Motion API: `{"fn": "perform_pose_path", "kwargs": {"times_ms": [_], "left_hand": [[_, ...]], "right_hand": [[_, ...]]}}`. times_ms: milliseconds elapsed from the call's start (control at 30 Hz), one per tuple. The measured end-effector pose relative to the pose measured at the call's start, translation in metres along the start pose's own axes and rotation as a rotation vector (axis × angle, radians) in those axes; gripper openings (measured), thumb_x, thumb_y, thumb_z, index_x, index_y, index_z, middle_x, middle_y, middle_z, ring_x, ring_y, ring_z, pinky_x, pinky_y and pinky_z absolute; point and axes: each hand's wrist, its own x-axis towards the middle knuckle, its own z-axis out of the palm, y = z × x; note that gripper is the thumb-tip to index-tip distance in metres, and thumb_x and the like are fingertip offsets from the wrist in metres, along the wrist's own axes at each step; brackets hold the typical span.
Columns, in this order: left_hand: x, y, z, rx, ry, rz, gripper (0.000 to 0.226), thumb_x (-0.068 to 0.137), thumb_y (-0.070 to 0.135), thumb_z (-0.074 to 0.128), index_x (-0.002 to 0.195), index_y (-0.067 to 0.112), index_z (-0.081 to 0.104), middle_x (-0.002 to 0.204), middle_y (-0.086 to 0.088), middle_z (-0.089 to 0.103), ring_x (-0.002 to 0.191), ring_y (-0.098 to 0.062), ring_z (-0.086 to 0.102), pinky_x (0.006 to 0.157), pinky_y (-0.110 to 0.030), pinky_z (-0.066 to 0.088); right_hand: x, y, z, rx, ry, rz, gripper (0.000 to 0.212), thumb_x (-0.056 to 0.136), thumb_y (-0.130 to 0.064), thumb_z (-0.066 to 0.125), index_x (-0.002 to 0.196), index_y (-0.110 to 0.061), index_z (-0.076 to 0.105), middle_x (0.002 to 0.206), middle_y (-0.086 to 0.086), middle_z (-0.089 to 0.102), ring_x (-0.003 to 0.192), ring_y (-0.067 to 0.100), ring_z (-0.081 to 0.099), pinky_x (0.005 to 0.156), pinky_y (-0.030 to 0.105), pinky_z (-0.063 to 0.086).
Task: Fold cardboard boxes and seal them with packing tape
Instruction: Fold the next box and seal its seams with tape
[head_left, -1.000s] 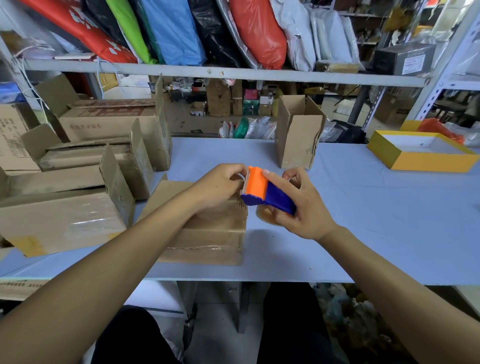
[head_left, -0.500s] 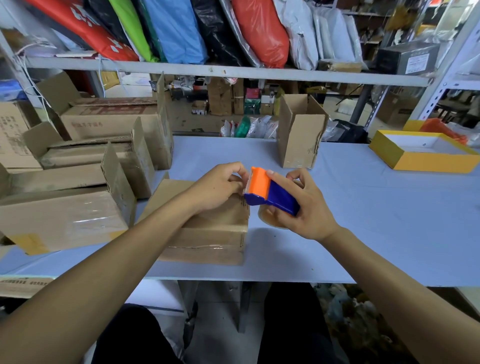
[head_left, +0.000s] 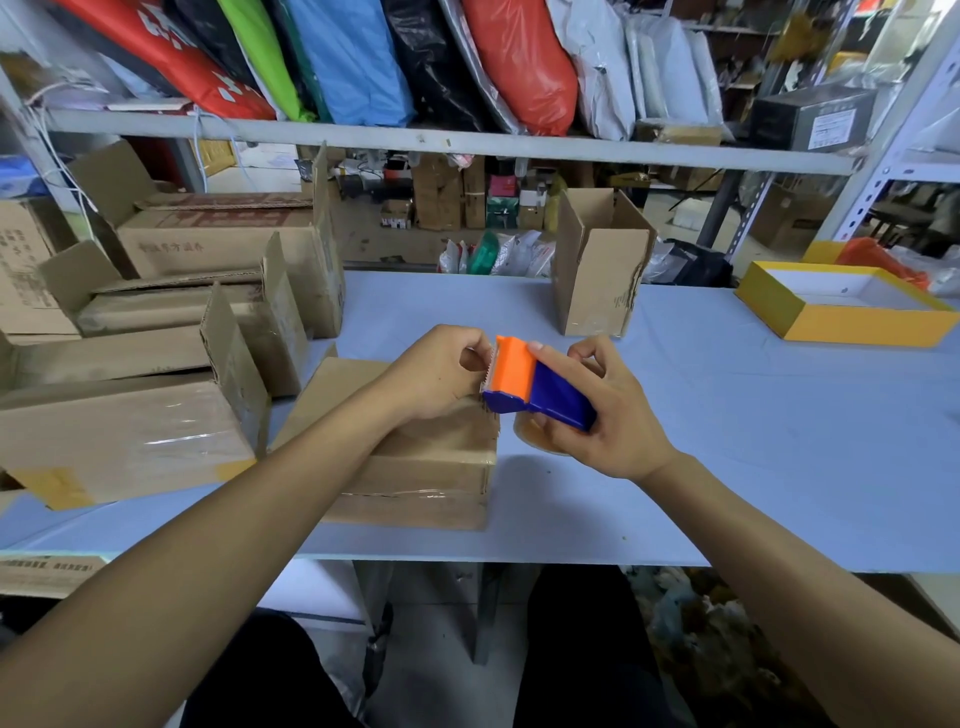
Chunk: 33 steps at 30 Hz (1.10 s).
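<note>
- Little has moved since the earlier frames: both hands stay at the dispenser (head_left: 535, 387), which sits a touch higher in view, and the box (head_left: 415, 462) lies where it did.
- Right hand (head_left: 602, 415) grips the dispenser, fingers curled over its blue body and thumb under the tape roll (head_left: 540, 439); orange toothed end points left, toward the other hand.
- Left hand (head_left: 441, 374) has its fingers curled at the cutter edge, seemingly pinching the tape's free end, though the clear tape itself is too faint to see.
- Dispenser hovers just above the box's right far corner; its long axis runs from left-far to right-near, roughly across the box.
- Box lies on the table (head_left: 779, 441), directly under the left hand and just left of the right hand, long side running left to right; a glossy strip of tape already shows on its front face.
- Left hand is nearer the box top, so I judge the next move is to press the tape end down there and draw the dispenser along.
- Nothing stands between hands and box.
- Taped boxes (head_left: 130, 436) stack at the left, close to the box's left flap.
- An open upright box (head_left: 597, 275) stands beyond, well apart.
- Yellow tray (head_left: 852, 322) sits far right.
</note>
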Motion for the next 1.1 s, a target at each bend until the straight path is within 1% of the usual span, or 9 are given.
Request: {"fn": "perform_pose_path", "kwargs": {"times_ms": [167, 333, 467, 600, 667, 767, 867, 933, 1100], "left_hand": [[-0.002, -0.004, 0.001, 0.003, 0.007, 0.014, 0.024, 0.086, 0.002, 0.069, 0.08, 0.023, 0.06, 0.08, 0.004, 0.07, 0.074, -0.011, 0.064, 0.07, -0.026, 0.047], [-0.003, -0.007, 0.0, -0.061, 0.008, -0.016, 0.014, 0.091, 0.007, 0.068, 0.087, 0.017, 0.059, 0.081, -0.001, 0.074, 0.067, -0.006, 0.065, 0.07, -0.025, 0.049], [-0.005, -0.002, 0.0, -0.079, 0.017, -0.071, 0.012, 0.095, 0.007, 0.059, 0.099, 0.015, 0.053, 0.082, -0.004, 0.073, 0.073, -0.013, 0.066, 0.072, -0.028, 0.051], [-0.006, 0.002, -0.003, -0.159, 0.033, -0.124, 0.016, 0.096, 0.005, 0.049, 0.109, 0.015, 0.053, 0.078, 0.0, 0.069, 0.062, 0.001, 0.064, 0.059, -0.011, 0.045], [-0.005, 0.002, -0.002, -0.144, 0.016, -0.117, 0.017, 0.095, 0.009, 0.055, 0.111, 0.015, 0.057, 0.085, -0.003, 0.071, 0.068, -0.002, 0.067, 0.064, -0.014, 0.048], [-0.004, -0.001, 0.0, -0.065, 0.043, -0.071, 0.018, 0.09, 0.006, 0.062, 0.099, 0.021, 0.063, 0.094, -0.004, 0.073, 0.086, -0.013, 0.07, 0.076, -0.027, 0.052], [-0.002, -0.002, 0.005, 0.006, 0.1, -0.026, 0.017, 0.088, 0.005, 0.065, 0.088, 0.022, 0.068, 0.093, -0.004, 0.074, 0.091, -0.02, 0.07, 0.083, -0.038, 0.055], [-0.002, 0.0, 0.009, 0.056, 0.129, -0.018, 0.018, 0.089, 0.006, 0.064, 0.086, 0.022, 0.07, 0.091, -0.003, 0.074, 0.09, -0.021, 0.069, 0.082, -0.036, 0.054], [-0.001, 0.012, 0.009, 0.14, 0.197, -0.01, 0.02, 0.092, 0.008, 0.062, 0.083, 0.026, 0.067, 0.083, 0.0, 0.072, 0.081, -0.014, 0.066, 0.066, -0.021, 0.047]], "right_hand": [[-0.002, 0.002, 0.002, -0.012, -0.028, -0.013, 0.068, 0.086, -0.05, 0.063, 0.144, -0.023, 0.043, 0.117, 0.002, 0.04, 0.099, 0.006, 0.045, 0.076, 0.014, 0.048], [-0.001, 0.003, -0.002, -0.008, -0.012, -0.008, 0.067, 0.085, -0.047, 0.064, 0.144, -0.023, 0.044, 0.115, 0.006, 0.043, 0.097, 0.008, 0.046, 0.075, 0.013, 0.047], [-0.002, 0.003, -0.003, -0.011, 0.002, -0.013, 0.066, 0.085, -0.045, 0.064, 0.143, -0.019, 0.045, 0.115, 0.008, 0.043, 0.096, 0.01, 0.048, 0.074, 0.014, 0.048], [-0.002, 0.001, -0.001, -0.001, 0.011, -0.009, 0.067, 0.085, -0.048, 0.063, 0.143, -0.02, 0.044, 0.115, 0.008, 0.044, 0.099, 0.01, 0.047, 0.074, 0.014, 0.049], [-0.001, 0.001, -0.001, 0.007, 0.027, 0.0, 0.067, 0.086, -0.048, 0.063, 0.143, -0.019, 0.045, 0.114, 0.009, 0.045, 0.098, 0.01, 0.047, 0.074, 0.015, 0.049], [0.001, 0.0, -0.003, 0.007, 0.028, -0.008, 0.068, 0.089, -0.057, 0.059, 0.143, -0.018, 0.046, 0.114, 0.01, 0.045, 0.097, 0.012, 0.049, 0.073, 0.015, 0.049], [0.002, 0.0, -0.005, -0.002, 0.022, -0.009, 0.067, 0.089, -0.061, 0.055, 0.142, -0.02, 0.047, 0.113, 0.011, 0.045, 0.093, 0.015, 0.051, 0.071, 0.018, 0.05], [0.003, 0.002, -0.007, -0.02, 0.018, -0.004, 0.066, 0.088, -0.055, 0.061, 0.142, -0.021, 0.048, 0.112, 0.01, 0.044, 0.089, 0.016, 0.051, 0.07, 0.021, 0.05], [0.002, 0.006, -0.01, -0.044, 0.022, 0.011, 0.066, 0.088, -0.053, 0.063, 0.143, -0.019, 0.05, 0.113, 0.008, 0.044, 0.087, 0.019, 0.053, 0.068, 0.025, 0.051]]}}
